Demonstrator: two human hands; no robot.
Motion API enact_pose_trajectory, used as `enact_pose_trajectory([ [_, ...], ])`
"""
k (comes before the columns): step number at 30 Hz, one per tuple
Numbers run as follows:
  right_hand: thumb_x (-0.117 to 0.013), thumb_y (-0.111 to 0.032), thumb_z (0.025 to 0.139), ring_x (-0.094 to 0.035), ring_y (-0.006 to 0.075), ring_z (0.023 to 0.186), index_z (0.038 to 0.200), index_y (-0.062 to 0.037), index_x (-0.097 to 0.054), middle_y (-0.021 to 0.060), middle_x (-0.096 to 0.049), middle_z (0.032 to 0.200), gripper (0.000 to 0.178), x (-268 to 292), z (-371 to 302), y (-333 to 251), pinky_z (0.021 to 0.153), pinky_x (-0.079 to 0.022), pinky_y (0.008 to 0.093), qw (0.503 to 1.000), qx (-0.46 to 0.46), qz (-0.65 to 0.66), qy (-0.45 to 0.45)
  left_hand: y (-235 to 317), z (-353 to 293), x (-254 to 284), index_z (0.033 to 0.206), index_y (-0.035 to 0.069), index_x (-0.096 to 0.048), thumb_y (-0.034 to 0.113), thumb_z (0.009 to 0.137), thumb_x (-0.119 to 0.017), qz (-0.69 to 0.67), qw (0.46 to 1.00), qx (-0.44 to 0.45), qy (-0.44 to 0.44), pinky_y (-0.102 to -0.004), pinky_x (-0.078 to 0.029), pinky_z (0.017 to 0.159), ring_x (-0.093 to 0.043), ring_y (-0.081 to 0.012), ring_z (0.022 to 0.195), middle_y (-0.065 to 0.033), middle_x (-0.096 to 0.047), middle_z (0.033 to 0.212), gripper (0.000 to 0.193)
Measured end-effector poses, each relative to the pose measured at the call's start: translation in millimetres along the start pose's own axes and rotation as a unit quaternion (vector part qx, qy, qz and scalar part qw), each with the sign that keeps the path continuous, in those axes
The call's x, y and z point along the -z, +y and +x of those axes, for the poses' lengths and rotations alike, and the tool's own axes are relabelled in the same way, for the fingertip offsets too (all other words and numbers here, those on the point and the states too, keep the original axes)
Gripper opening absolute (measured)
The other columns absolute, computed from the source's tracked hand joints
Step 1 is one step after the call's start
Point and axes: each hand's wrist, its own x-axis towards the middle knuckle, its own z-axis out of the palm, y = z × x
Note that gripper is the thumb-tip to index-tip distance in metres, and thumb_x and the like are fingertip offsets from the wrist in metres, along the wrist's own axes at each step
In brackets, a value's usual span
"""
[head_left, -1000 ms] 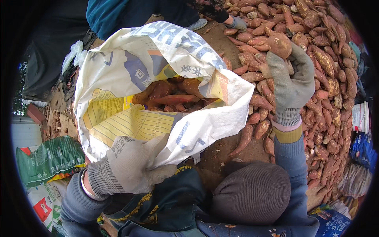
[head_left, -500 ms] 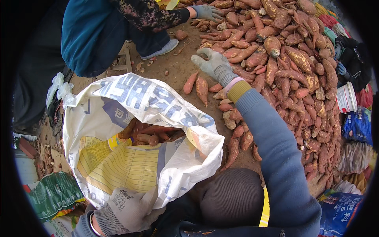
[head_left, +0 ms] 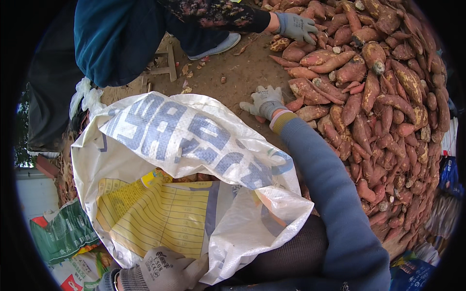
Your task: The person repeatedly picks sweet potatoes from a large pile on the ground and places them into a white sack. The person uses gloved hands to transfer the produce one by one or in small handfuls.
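**Beside the heap [head_left: 378,116]: right hand [head_left: 266,100] low, left hand [head_left: 167,269] on sack [head_left: 194,133]**

Sweet potatoes in the heap: reddish skins, many with tan scuffs and dried soil; shapes run from slim and tapered to stout. Heap fills the right side, on brown soil [head_left: 228,70].

Sack is white woven plastic with blue print, yellow panel [head_left: 170,213] on the inside. Mouth slack, far rim sagging inward; only a sliver of the sweet potatoes inside [head_left: 196,177] shows.

Left hand, gloved, closed on the sack's near rim. Right hand, gloved, fingers apart at the heap's left edge; something reddish partly hidden beneath it, cannot tell whether gripped. Co-worker's hand [head_left: 296,27], also gloved, on the heap's far edge.

Changes: a second ago the right hand held up a roundish sweet potato; half a second ago more of the sack's contents showed.
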Motion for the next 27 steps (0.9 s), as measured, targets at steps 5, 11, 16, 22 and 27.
enact_pose_trajectory([
  [5, -0.064, -0.051, 0.094, -0.041, 0.0282, 0.142, 0.137, -0.0178, -0.062, 0.0104, -0.048, 0.150, 0.055, -40.2, -41.4, 4.5, 0.114, -0.028, 0.0503, 0.981, 0.112, -0.107, 0.116, -8.4, 5.7, -1.3, 0.111, 0.000, -0.064, 0.018, 0.081, -0.077, 0.020, 0.999, -0.042, -0.003, -0.0412, -0.047, 0.048, -0.062, -0.0297, 0.053, -0.0070, -0.060, 0.065, 0.038],
  [11, -0.080, -0.054, 0.077, -0.034, 0.0392, 0.146, 0.150, -0.0181, -0.046, 0.0161, -0.039, 0.156, 0.088, -49.5, -54.2, 2.6, 0.112, -0.031, 0.0515, 0.989, -0.093, -0.005, 0.118, -6.3, 7.0, 2.1, 0.110, -0.001, -0.066, 0.024, 0.078, -0.080, 0.055, 0.997, -0.042, -0.036, -0.0385, -0.054, 0.052, -0.067, -0.0283, 0.057, -0.0071, -0.062, 0.068, 0.043],
  [16, -0.062, -0.044, 0.094, -0.042, 0.0394, 0.140, 0.143, -0.0222, -0.054, 0.0136, -0.046, 0.147, 0.054, -44.2, -52.3, -5.4, 0.101, -0.042, 0.0571, 0.996, -0.078, -0.007, 0.042, 1.2, 1.2, 3.2, 0.114, -0.001, -0.065, 0.026, 0.079, -0.079, 0.104, 0.994, -0.023, -0.034, -0.0384, -0.053, 0.053, -0.068, -0.0275, 0.059, -0.0066, -0.064, 0.070, 0.047],
  [22, -0.054, -0.034, 0.104, -0.044, 0.0388, 0.139, 0.142, -0.0194, -0.057, 0.0129, -0.046, 0.148, 0.041, -59.0, -46.0, -2.5, 0.101, -0.045, 0.0592, 0.995, -0.103, -0.013, 0.010, 3.6, -5.8, -10.5, 0.122, 0.000, -0.062, 0.034, 0.081, -0.078, 0.181, 0.983, 0.000, -0.023, -0.0395, -0.053, 0.052, -0.066, -0.0278, 0.057, -0.0065, -0.063, 0.068, 0.055],
  [27, -0.063, -0.043, 0.095, -0.048, 0.0362, 0.137, 0.134, -0.0125, -0.060, 0.0149, -0.049, 0.145, 0.049, -54.5, -57.6, 1.6, 0.104, -0.045, 0.0562, 0.984, -0.115, 0.090, 0.099, 8.9, -12.8, -15.0, 0.129, 0.001, -0.061, 0.038, 0.086, -0.076, 0.190, 0.981, 0.028, 0.005, -0.0406, -0.051, 0.051, -0.065, -0.0288, 0.055, -0.0073, -0.063, 0.066, 0.059],
])
